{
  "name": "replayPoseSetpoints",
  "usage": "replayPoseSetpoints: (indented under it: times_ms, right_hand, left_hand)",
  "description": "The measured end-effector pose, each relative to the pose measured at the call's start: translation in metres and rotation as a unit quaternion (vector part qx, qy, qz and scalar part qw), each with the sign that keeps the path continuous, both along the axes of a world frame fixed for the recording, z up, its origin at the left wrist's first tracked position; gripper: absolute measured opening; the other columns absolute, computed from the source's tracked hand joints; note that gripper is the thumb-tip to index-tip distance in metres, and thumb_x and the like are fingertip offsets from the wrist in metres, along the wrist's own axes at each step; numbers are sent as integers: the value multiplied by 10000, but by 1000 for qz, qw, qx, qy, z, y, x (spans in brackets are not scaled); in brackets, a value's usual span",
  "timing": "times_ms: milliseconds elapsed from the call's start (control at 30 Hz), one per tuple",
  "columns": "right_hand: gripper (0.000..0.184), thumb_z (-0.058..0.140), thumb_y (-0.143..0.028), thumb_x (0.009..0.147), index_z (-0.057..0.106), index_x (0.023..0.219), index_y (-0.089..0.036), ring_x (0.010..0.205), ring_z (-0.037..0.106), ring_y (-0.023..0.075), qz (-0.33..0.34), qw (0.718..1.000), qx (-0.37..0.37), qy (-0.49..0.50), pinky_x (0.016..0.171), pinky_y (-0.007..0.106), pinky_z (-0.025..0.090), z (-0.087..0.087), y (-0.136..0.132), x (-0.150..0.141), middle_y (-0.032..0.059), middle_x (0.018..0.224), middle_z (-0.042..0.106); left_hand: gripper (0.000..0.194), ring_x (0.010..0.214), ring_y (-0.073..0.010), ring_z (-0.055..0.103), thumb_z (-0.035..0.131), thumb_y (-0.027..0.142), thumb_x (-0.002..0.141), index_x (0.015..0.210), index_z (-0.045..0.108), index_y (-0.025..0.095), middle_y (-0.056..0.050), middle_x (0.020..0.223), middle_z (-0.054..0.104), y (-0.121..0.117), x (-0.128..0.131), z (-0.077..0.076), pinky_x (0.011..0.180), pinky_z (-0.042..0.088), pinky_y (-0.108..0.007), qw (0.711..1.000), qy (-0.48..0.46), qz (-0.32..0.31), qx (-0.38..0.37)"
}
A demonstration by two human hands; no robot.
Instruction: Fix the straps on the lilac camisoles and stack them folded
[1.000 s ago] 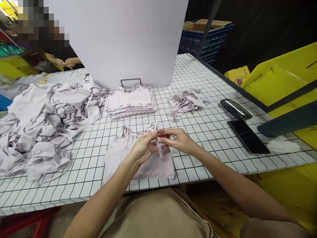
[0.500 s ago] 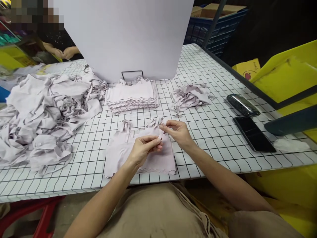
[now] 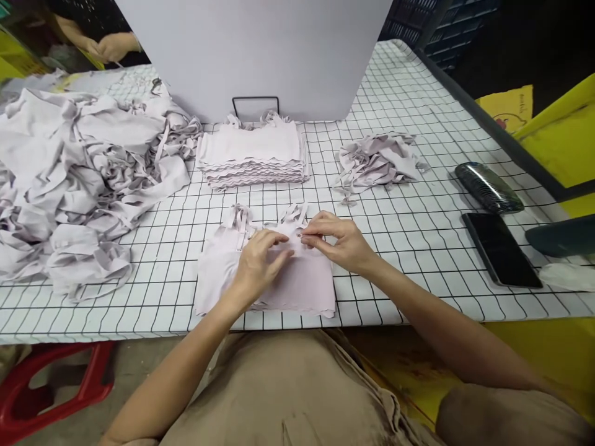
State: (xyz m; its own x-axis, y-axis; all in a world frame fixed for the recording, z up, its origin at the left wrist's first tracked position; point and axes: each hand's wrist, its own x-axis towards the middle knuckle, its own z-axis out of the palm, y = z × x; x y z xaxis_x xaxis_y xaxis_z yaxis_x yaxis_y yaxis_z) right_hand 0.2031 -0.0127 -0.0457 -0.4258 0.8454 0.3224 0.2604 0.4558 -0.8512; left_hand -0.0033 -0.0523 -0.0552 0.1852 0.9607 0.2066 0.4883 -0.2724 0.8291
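Note:
A pale pink camisole (image 3: 302,288) lies flat at the table's front edge, its thin straps bunched along the far side. Over its middle is my left hand (image 3: 260,263), thumb and fingers apart, with nothing visible between them. My right hand (image 3: 339,241) pinches the camisole's strap near the top right between thumb and fingertips; the exact spot is partly hidden by the fingers. Just beyond stands a neat stack of folded camisoles (image 3: 253,148) with wavy hems.
Left lies a big heap of loose garments (image 3: 83,167); right, a smaller pile (image 3: 379,161). A phone (image 3: 502,248) and a dark glossy case (image 3: 488,186) rest farther right. A white panel (image 3: 260,49) rises behind the stack. Another person's hands (image 3: 114,46) show upper left.
My left hand has let go of the strap and opened, shifting slightly left. My right hand keeps its pinch. The view has tilted down a little.

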Motion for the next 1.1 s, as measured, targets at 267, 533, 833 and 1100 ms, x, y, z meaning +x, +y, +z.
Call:
replayPoseSetpoints:
  times_ms: [267, 533, 833, 1100]
  right_hand:
    - [99, 688, -268, 888, 784, 861, -264, 837, 613, 213, 16, 999, -19, -22, 883, 451, 481, -16, 9, -7, 21, 760, 754]
    - [137, 651, -282, 917, 741, 822, -245, 893, 565, 232, 56, 996, 16, -71, 908, 451, 435, -28, 9, -15, 34, 751, 704]
    - [147, 636, -250, 937, 699, 805, -230, 931, 553, 245, 87, 990, 52, -99, 929, 475, 386, -38, 11, -18, 34, 746, 678]
    - [191, 647, -341, 947, 716, 798, -243, 904, 571, 245, 84, 991, 47, -90, 929, 484, 387, -40, 10, -19, 30, 737, 694]
  left_hand:
    - [177, 911, -217, 593, 825, 204, 786, 875, 673, 213, -3, 903, 672, 1, -8, -25, 832, 364, -370, 987, 161, 17, -13]
    - [39, 819, -185, 578, 756, 252, 862, 828, 741, 241, 13, 762, 681, 0, -6, -31, 901, 314, -410, 991, 131, 6, 7]
    - [102, 763, -176, 546, 704, 238, 875, 775, 707, 222, 22, 699, 635, -1, -5, -34, 881, 314, -400, 992, 120, 9, 32]
    - [122, 759, -178, 548, 705, 238, 858, 737, 691, 224, 19, 697, 648, 0, -4, -33, 895, 311, -406, 992, 121, 15, 13]
